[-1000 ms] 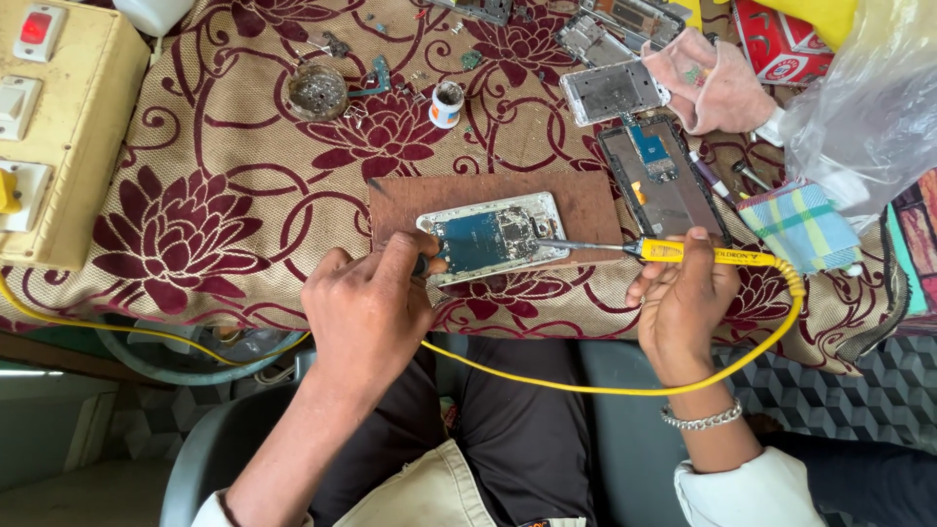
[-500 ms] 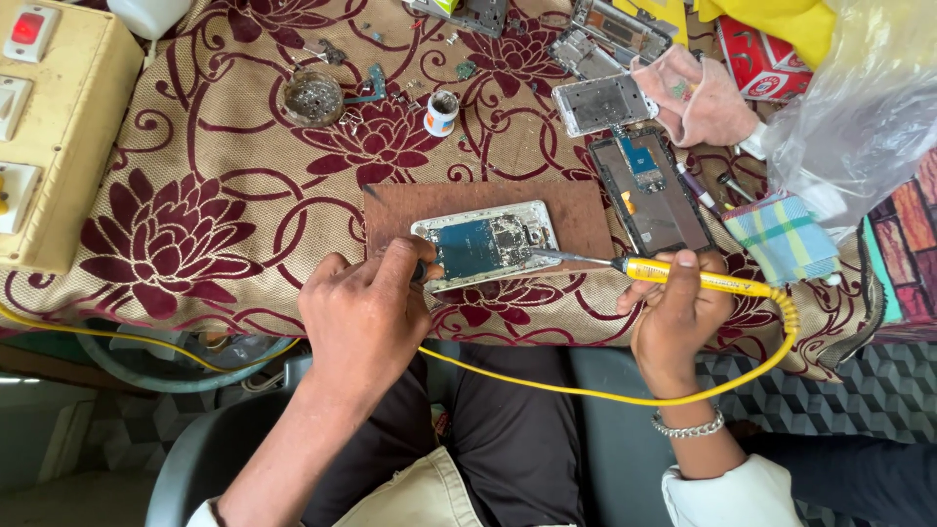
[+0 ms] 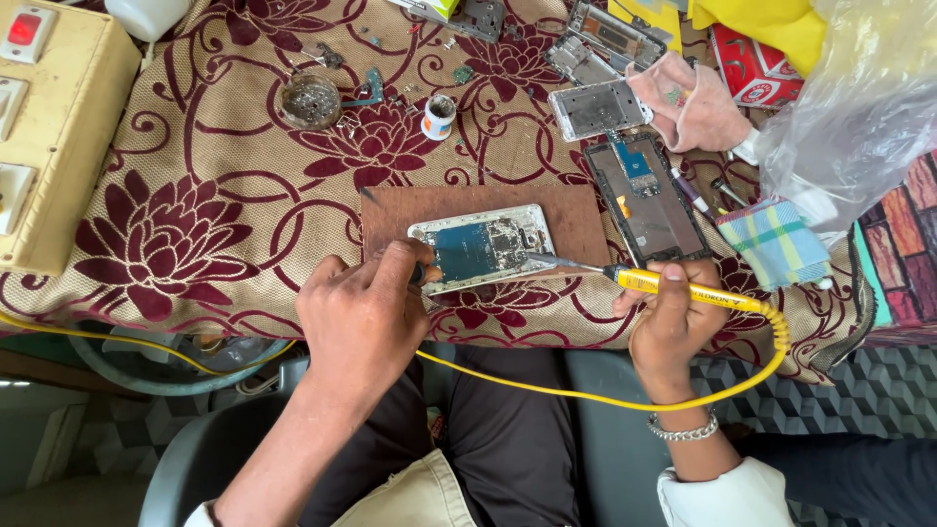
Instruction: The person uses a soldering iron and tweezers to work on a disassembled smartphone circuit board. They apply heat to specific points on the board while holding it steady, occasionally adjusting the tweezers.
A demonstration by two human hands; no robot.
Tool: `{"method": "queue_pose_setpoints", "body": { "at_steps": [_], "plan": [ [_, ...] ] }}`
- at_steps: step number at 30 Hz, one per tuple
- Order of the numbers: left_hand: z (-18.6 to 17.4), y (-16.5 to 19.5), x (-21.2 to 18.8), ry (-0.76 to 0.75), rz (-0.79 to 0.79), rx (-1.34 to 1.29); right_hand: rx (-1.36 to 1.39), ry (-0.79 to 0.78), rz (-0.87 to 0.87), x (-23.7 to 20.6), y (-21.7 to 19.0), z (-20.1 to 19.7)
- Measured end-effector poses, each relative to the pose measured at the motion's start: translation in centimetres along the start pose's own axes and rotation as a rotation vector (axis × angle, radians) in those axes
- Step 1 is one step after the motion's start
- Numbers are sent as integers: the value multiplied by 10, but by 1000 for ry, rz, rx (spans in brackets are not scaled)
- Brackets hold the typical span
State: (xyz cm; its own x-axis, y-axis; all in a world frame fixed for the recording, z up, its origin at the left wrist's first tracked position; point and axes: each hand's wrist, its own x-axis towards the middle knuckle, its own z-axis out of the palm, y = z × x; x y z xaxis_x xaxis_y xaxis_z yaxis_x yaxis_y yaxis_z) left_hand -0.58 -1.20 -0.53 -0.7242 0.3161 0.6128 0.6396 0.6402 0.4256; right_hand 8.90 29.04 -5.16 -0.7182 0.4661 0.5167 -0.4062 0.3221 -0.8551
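My left hand [image 3: 366, 317] is down at the near edge of the desk [image 3: 224, 205], fingers curled together and pinched on the left end of the opened phone [image 3: 483, 249], pinning it flat. The phone lies face down with its back off, blue circuit board showing, on a brown wooden board [image 3: 390, 210] near the middle of the desk's front edge.

My right hand [image 3: 673, 317] is clamped round the yellow handle of a soldering iron [image 3: 683, 288], held like a pen. The iron lies nearly level, its thin metal tip pointing left and touching the right end of the phone's board; I cannot tell which part it meets. Its yellow cord [image 3: 586, 395] loops from the handle's back end, down across my lap and off under the left hand.

A silver bracelet [image 3: 681, 429] sits on the right wrist.

Around: the desk wears a beige cloth with maroon flowers. A second stripped phone with a dark frame [image 3: 649, 200] lies just right of the board, a silver phone frame [image 3: 595, 107] behind it. A small round tin [image 3: 309, 98] and a little white pot [image 3: 439, 115] stand farther back. A cream switch box [image 3: 59, 137] is at far left, a checked cloth [image 3: 776, 244] at right, a clear plastic bag [image 3: 859, 107] beyond that.
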Motion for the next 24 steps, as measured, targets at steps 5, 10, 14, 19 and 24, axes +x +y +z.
{"method": "queue_pose_setpoints", "body": {
  "at_steps": [5,10,14,19,24],
  "plan": [
    [1,1,0,17,6,-2,-58,-23,-48,-3,2,-2],
    [1,0,0,-9,-5,-7,-89,-19,-78,-7,3,-5],
    [1,1,0,8,9,-20,-71,11,-104,-6,2,-5],
    [0,3,0,9,6,-30,-75,13,-110,-6,-3,-1],
    [0,4,2,25,7,-39,-147,-6,-111,-8,-6,4]
  ]
}}
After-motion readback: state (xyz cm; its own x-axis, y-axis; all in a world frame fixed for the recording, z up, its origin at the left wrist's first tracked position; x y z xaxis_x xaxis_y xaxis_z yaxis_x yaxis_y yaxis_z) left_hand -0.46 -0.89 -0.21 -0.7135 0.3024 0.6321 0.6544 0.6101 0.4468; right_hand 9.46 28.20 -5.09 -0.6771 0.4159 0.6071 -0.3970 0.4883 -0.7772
